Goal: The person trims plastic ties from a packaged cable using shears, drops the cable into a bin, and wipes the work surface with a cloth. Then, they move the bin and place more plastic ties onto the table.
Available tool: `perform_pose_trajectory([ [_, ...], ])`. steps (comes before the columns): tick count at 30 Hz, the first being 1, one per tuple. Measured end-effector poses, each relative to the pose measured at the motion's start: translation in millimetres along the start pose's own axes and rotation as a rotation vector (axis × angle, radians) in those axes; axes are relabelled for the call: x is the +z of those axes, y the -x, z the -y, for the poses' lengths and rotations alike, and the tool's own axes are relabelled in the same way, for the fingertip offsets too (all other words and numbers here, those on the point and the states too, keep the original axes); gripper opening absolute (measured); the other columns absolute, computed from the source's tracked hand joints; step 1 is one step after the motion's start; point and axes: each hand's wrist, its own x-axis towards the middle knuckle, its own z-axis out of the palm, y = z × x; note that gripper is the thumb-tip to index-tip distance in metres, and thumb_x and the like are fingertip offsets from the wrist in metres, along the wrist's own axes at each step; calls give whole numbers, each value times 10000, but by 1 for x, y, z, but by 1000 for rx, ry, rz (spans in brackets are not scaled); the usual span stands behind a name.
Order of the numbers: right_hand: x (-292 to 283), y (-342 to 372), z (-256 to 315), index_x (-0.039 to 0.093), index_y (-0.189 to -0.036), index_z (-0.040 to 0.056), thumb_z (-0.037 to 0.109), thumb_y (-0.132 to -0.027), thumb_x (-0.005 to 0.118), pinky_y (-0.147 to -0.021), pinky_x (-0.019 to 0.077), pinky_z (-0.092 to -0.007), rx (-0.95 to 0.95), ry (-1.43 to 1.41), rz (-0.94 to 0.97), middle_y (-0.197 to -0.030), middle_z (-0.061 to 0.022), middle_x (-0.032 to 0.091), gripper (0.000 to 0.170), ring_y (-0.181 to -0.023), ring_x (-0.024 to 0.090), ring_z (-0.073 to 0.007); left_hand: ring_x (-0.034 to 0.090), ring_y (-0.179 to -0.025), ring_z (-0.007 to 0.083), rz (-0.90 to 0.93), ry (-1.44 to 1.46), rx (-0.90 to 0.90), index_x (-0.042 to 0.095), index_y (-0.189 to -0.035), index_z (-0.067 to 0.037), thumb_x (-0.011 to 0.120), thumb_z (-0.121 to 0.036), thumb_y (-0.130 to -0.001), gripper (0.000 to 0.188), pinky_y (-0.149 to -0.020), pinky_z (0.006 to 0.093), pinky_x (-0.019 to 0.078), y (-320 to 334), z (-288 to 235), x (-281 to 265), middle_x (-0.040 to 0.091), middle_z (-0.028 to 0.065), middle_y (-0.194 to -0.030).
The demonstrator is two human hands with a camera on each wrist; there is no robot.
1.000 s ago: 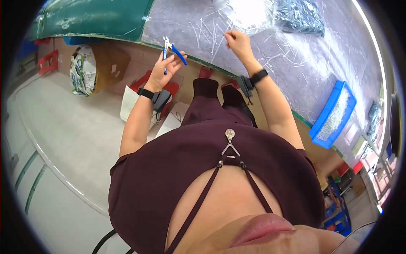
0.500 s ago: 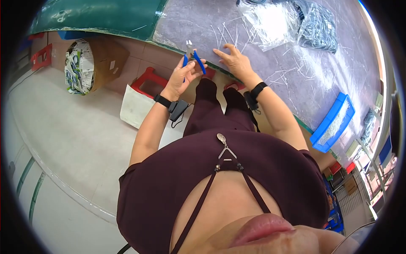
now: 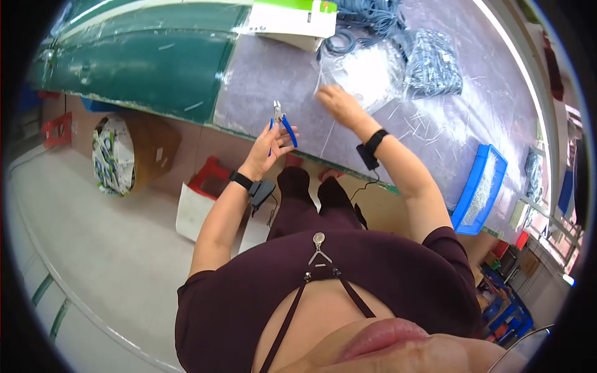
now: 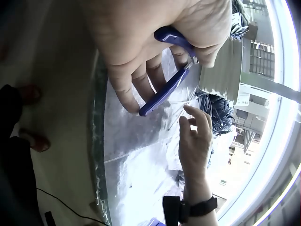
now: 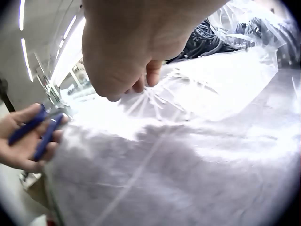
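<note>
My left hand (image 3: 265,154) holds blue-handled cutters (image 3: 290,132) at the table's front edge, tips pointing away from the body. In the left wrist view, their handles (image 4: 164,94) stand apart across the palm, against the thumb and fingers. My right hand (image 3: 343,108) is over the table with its fingers bent downward. The right wrist view has its fingertips at a fan of thin white strips (image 5: 157,102); whether any are pinched cannot be seen. Beyond the right hand lies a clear plastic bag (image 3: 367,73).
Grey cables (image 3: 376,13), a bagged dark bundle (image 3: 433,65) and a white-green box (image 3: 295,20) are at the back. A blue tray (image 3: 477,193) of white strips stands right. Loose strips lie on the table (image 3: 249,93). A carton (image 3: 152,146) and red stool (image 3: 208,176) are left below.
The left hand has moved rightward with the cutters. The right hand lowered with its fingers spread, then reached away from the body, and its fingers are more bent. The head view has shifted.
</note>
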Motion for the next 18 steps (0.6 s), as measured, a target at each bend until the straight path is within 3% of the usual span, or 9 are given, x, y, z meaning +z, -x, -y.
perform_pose_trajectory([
  [2,-20,3,38,565,-1059,46,132,-827,573,-787,480,-357,168,-160,-190,-998,-120,585,248,-926,569,-304,497,-1165,270,43,-12,57,323,-1389,-153,420,-355,-974,471,-985,441,394,-10,-6,7,528,140,-1232],
  [5,-14,19,68,579,-960,25,197,-886,557,-687,482,-355,396,-264,-228,-864,-126,581,188,-811,587,-263,462,-1202,259,105,7,136,316,-1393,-160,380,-439,-972,508,-1004,449,370,-31,1,30,508,133,-1262],
  [7,-10,28,79,558,-979,26,207,-934,498,-576,467,-317,700,-1077,47,-741,-76,567,196,-633,571,-173,443,-1207,235,111,-40,135,329,-1381,-140,380,-465,-964,531,-998,429,364,-44,1,52,502,120,-1265],
  [8,-14,31,75,558,-979,26,207,-934,498,-576,467,-317,715,-1072,31,-741,-76,567,196,-633,571,-173,434,-1209,223,109,-64,134,336,-1374,-131,379,-479,-960,543,-996,419,362,-48,2,62,499,113,-1266],
  [11,-29,36,54,516,-1023,29,222,-960,461,-489,391,-234,957,-1450,-175,-719,-10,518,210,-540,488,-94,375,-1259,233,183,7,76,316,-1391,-136,352,-503,-958,569,-1040,434,307,-68,-4,95,458,128,-1316],
  [12,-31,38,44,516,-1023,29,222,-960,461,-489,391,-234,966,-1450,-191,-719,-10,518,210,-540,488,-94,345,-1285,238,212,47,52,306,-1400,-139,338,-515,-957,582,-1062,442,280,-75,-7,104,437,136,-1340],
  [14,-35,43,18,495,-1050,28,218,-959,463,-434,321,-225,909,-1612,-548,-679,0,477,213,-492,433,-91,356,-1278,242,255,-9,47,305,-1399,-125,339,-515,-956,591,-1059,442,287,-82,-17,119,443,135,-1333],
  [17,-41,52,-14,486,-1064,8,208,-958,464,-412,294,-234,1044,-1574,-825,-667,-2,456,228,-463,403,-99,378,-1263,249,336,-108,63,303,-1396,-99,340,-516,-956,608,-1055,444,299,-88,-21,128,454,133,-1318],
  [18,-43,54,-23,486,-1064,8,208,-958,464,-412,294,-234,1043,-1571,-833,-667,-2,456,228,-463,403,-99,393,-1251,254,336,-125,40,307,-1392,-89,341,-511,-958,607,-1047,445,313,-86,-19,122,455,135,-1315],
])
